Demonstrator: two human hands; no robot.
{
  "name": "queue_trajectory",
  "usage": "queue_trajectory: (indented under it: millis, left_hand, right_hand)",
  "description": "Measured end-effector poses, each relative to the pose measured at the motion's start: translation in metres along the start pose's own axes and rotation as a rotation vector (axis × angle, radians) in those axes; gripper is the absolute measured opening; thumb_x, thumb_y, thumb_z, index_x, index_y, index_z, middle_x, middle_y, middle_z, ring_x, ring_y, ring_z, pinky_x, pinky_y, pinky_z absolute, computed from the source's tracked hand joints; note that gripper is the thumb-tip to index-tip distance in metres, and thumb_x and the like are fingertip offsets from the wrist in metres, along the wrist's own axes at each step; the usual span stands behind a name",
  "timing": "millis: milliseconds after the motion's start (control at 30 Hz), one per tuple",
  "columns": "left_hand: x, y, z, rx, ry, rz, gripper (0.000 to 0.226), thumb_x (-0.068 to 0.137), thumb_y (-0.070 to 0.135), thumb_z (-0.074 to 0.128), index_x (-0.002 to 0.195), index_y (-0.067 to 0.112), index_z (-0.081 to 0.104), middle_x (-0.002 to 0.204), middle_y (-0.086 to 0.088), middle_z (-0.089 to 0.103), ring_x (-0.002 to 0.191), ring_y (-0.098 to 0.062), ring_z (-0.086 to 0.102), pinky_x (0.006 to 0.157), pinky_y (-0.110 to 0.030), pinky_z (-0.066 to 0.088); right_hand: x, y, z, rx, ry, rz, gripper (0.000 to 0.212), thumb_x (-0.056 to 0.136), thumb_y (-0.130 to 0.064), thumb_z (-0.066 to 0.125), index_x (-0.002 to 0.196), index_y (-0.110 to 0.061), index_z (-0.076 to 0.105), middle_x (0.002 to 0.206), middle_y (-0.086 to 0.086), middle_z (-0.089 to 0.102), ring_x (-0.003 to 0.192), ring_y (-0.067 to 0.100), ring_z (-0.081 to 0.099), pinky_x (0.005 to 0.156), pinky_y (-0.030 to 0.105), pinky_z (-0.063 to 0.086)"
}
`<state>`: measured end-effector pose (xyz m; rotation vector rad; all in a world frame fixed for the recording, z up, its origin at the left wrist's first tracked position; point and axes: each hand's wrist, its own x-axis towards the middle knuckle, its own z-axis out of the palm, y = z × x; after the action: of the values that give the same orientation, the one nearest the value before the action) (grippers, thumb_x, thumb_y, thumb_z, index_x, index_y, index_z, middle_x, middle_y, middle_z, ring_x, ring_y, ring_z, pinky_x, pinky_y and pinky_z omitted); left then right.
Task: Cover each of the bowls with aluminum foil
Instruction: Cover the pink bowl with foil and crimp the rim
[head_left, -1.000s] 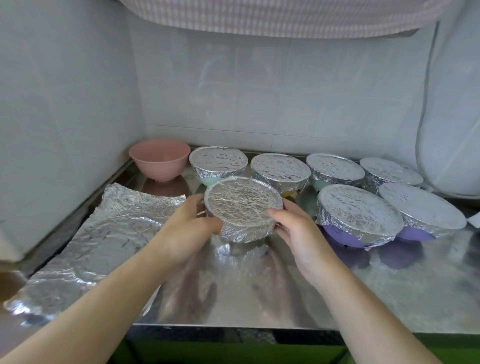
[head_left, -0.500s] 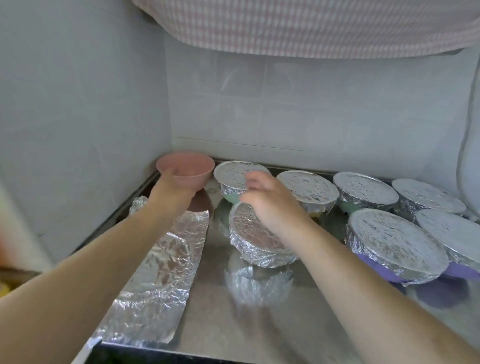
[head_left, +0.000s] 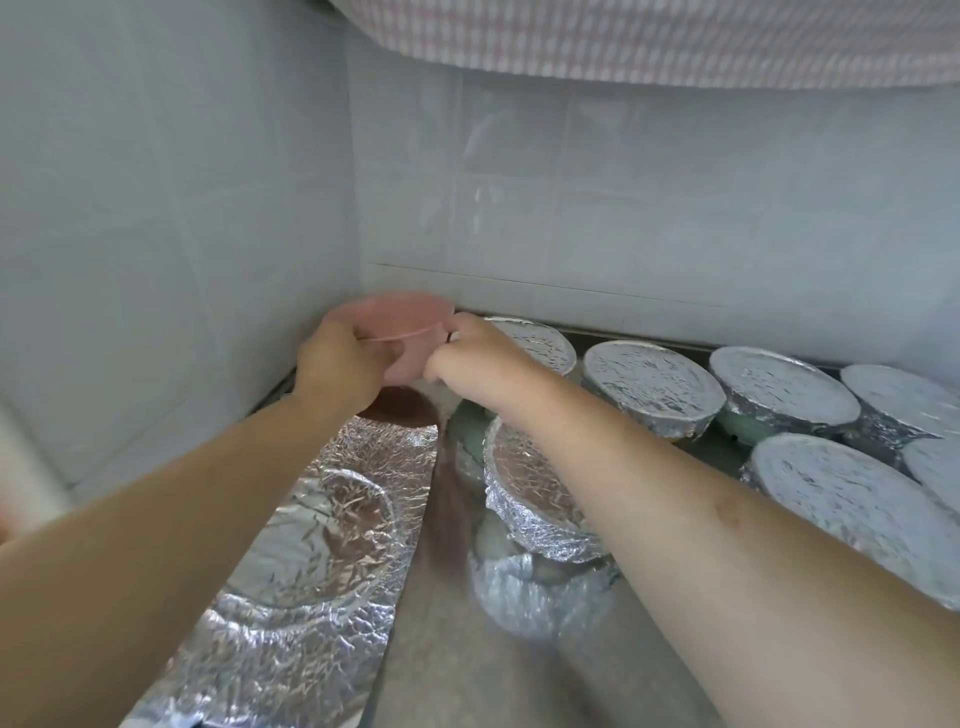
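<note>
I see both hands on the pink bowl (head_left: 400, 325), lifted in the back-left corner: left hand (head_left: 337, 364) grips its rim, right hand (head_left: 478, 358) its side. Crumpled foil sheet (head_left: 311, 545) lies on the steel tabletop (head_left: 467, 675) beside a foil-covered bowl (head_left: 535, 499).

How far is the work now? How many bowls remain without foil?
Done: six foil-covered bowls visible on the counter. In hand: left hand and right hand grip the pink bowl, the only uncovered one. Left: wrap it with the loose foil sheet.
</note>
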<state>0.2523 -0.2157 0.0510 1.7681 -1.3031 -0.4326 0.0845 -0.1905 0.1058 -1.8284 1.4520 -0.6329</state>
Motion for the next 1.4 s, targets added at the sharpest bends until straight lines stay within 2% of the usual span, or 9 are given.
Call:
queue_trajectory:
  millis: [333, 500, 667, 800, 900, 1000, 1200, 1300, 1400]
  left_hand:
    - [-0.141, 0.058, -0.101, -0.034, -0.009, 0.267, 0.037, 0.080, 0.057, 0.080, 0.103, 0.030, 0.069, 0.100, 0.009, 0.073, 0.096, -0.016, 0.070, 0.084, -0.041, 0.058]
    - [-0.237, 0.087, -0.099, -0.165, -0.175, 0.412, 0.036, 0.078, 0.058, 0.081, 0.105, 0.035, 0.071, 0.097, 0.023, 0.075, 0.091, 0.006, 0.070, 0.077, -0.016, 0.054]
    - [-0.307, 0.086, -0.052, -0.201, -0.365, 0.483, 0.045, 0.071, 0.068, 0.079, 0.098, 0.033, 0.068, 0.110, 0.018, 0.071, 0.105, -0.001, 0.067, 0.089, -0.029, 0.059]
    - [-0.341, 0.074, -0.013, -0.136, -0.469, 0.486, 0.047, 0.071, 0.067, 0.080, 0.097, 0.032, 0.064, 0.114, 0.020, 0.066, 0.108, 0.002, 0.061, 0.085, -0.009, 0.051]
    - [-0.350, 0.067, 0.010, -0.097, -0.516, 0.482, 0.048, 0.076, 0.060, 0.080, 0.107, 0.028, 0.063, 0.120, 0.018, 0.062, 0.112, 0.002, 0.059, 0.079, 0.000, 0.044]
    - [-0.345, 0.064, 0.028, -0.113, -0.563, 0.490, 0.045, 0.077, 0.057, 0.080, 0.110, 0.031, 0.062, 0.123, 0.019, 0.060, 0.112, 0.002, 0.060, 0.090, -0.014, 0.053]
    - [-0.324, 0.061, 0.042, -0.124, -0.573, 0.483, 0.042, 0.074, 0.057, 0.083, 0.102, 0.039, 0.058, 0.113, 0.022, 0.059, 0.107, 0.009, 0.056, 0.089, -0.012, 0.049]
    - [-0.312, 0.053, 0.045, -0.160, -0.572, 0.443, 0.050, 0.065, 0.069, 0.080, 0.101, 0.039, 0.061, 0.114, 0.019, 0.062, 0.112, 0.000, 0.061, 0.098, -0.030, 0.055]
    - [-0.304, 0.050, 0.044, -0.139, -0.553, 0.452, 0.046, 0.069, 0.065, 0.081, 0.100, 0.038, 0.061, 0.115, 0.019, 0.062, 0.111, 0.000, 0.061, 0.095, -0.021, 0.053]
  right_hand:
    - [-0.122, 0.004, -0.036, 0.089, 0.174, -0.104, 0.091, 0.082, -0.038, 0.088, 0.157, -0.028, 0.037, 0.150, -0.010, 0.054, 0.128, 0.015, 0.058, 0.103, 0.042, 0.053]
    - [-0.232, 0.039, -0.061, 0.196, 0.310, -0.167, 0.089, 0.063, -0.043, 0.096, 0.141, -0.041, 0.051, 0.129, -0.023, 0.068, 0.120, 0.002, 0.066, 0.108, 0.042, 0.054]
    - [-0.314, 0.108, -0.070, 0.205, 0.367, -0.079, 0.103, 0.048, -0.051, 0.097, 0.139, -0.043, 0.050, 0.130, -0.021, 0.068, 0.123, 0.002, 0.065, 0.112, 0.041, 0.052]
    - [-0.347, 0.155, -0.064, 0.169, 0.360, 0.032, 0.106, 0.048, -0.051, 0.103, 0.138, -0.044, 0.048, 0.128, -0.025, 0.067, 0.120, -0.006, 0.063, 0.108, 0.032, 0.053]
    - [-0.352, 0.180, -0.062, 0.141, 0.361, 0.072, 0.101, 0.059, -0.029, 0.105, 0.141, -0.035, 0.047, 0.128, -0.024, 0.064, 0.115, -0.010, 0.060, 0.092, 0.011, 0.047]
    - [-0.346, 0.195, -0.060, 0.142, 0.381, 0.087, 0.096, 0.066, -0.012, 0.101, 0.141, -0.028, 0.044, 0.127, -0.022, 0.058, 0.116, -0.009, 0.055, 0.081, 0.003, 0.044]
    - [-0.322, 0.211, -0.054, 0.141, 0.399, 0.121, 0.109, 0.052, -0.049, 0.099, 0.141, -0.042, 0.036, 0.131, -0.026, 0.059, 0.124, 0.003, 0.059, 0.110, 0.039, 0.052]
    - [-0.311, 0.208, -0.050, 0.137, 0.398, 0.113, 0.109, 0.048, -0.060, 0.094, 0.139, -0.045, 0.035, 0.129, -0.028, 0.059, 0.123, 0.003, 0.061, 0.109, 0.042, 0.054]
    - [-0.301, 0.205, -0.046, 0.141, 0.400, 0.106, 0.106, 0.048, -0.061, 0.094, 0.136, -0.046, 0.035, 0.129, -0.026, 0.060, 0.124, 0.004, 0.060, 0.110, 0.043, 0.054]
